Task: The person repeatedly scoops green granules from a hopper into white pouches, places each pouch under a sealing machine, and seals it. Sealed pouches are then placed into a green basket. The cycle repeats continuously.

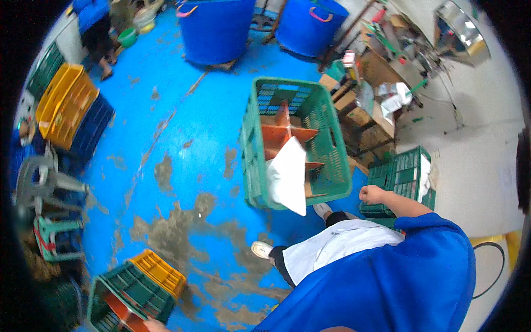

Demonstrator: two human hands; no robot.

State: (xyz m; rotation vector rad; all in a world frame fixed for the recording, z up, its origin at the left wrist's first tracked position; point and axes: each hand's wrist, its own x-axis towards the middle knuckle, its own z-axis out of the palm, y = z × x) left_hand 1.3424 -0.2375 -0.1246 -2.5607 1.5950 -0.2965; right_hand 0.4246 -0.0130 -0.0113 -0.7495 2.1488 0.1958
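At the lower edge, only part of my left hand (157, 325) shows, its fingers closed at the rim of a green plastic crate (133, 288) with red-brown dividers. That crate sits against a yellow crate (160, 271). My right hand (373, 193) is curled into a loose fist with nothing visible in it, held out beside a stack of green crates (406, 177). In front of my feet stands a large green crate (251, 138), with red-brown dividers (287, 133) inside and a white sheet or bag (287, 180) hanging over its near side.
Two big blue tubs (215, 33) stand at the far side. A cluttered wooden bench (381, 119) is at the right. Yellow crates (66, 105) on dark blue ones, a grey chair (41, 182) and a green stool (52, 238) line the left. Another person (97, 33) is at far left.
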